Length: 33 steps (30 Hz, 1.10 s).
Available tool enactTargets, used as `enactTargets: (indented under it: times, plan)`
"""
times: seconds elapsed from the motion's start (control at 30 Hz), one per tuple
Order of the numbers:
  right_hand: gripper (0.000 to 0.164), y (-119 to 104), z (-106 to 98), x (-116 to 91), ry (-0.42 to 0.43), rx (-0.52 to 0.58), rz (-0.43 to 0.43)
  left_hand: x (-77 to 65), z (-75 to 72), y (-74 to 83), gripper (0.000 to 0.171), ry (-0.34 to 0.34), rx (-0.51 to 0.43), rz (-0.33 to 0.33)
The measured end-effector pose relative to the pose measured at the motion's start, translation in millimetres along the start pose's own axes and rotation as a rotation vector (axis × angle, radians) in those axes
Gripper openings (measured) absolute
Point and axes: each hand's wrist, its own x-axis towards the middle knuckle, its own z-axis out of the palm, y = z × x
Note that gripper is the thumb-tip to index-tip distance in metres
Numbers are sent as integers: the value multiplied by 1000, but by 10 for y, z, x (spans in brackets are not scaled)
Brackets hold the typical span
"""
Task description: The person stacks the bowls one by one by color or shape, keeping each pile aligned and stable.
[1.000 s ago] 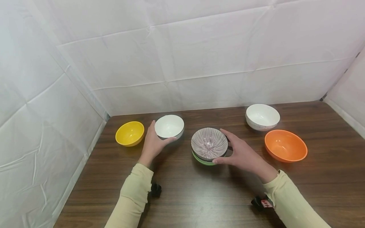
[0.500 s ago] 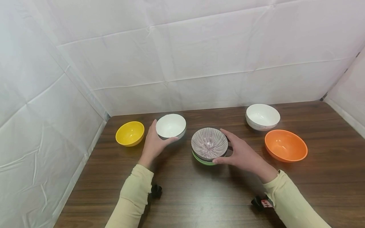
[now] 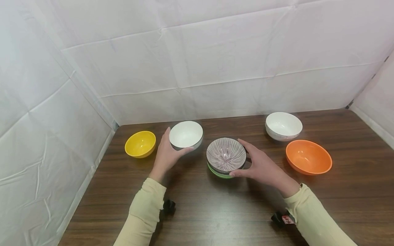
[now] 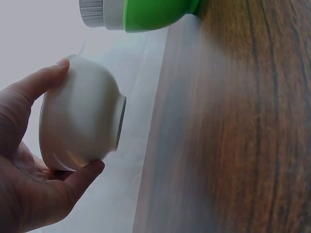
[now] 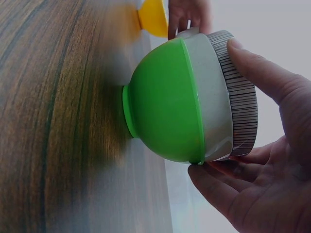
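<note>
My left hand (image 3: 166, 155) grips a white bowl (image 3: 186, 134) with a thin dark rim, thumb on the near side and fingers round the left. In the left wrist view this bowl (image 4: 82, 114) hangs above the table, its foot off the wood. To its right stands a stack. At the bottom is a green bowl (image 5: 165, 102), then a whitish bowl (image 5: 211, 92), and on top a bowl with fine dark stripes (image 3: 226, 154). My right hand (image 3: 264, 167) holds the stack from the right, thumb and fingers round the striped bowl, a fingertip at the green rim.
A yellow bowl (image 3: 140, 144) stands left of my left hand. Right of the stack are an orange bowl (image 3: 309, 157) and, behind it, a white bowl (image 3: 283, 126). White sheeting (image 3: 197, 68) hangs along the back edge of the wooden table (image 3: 209, 215).
My left hand has lifted the white bowl a little and carried it slightly right, towards the stack. My right hand and the stack have stayed put.
</note>
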Motion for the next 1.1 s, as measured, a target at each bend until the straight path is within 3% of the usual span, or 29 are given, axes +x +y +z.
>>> enactTargets:
  times: [0.37,1.1]
  plan:
    - [116,0,2,0,-2,11,0,-36,-29,96,113,11,-34,44]
    - [116,-11,-8,-7,1,5,1,-106,-76,288,111,1,-61,71]
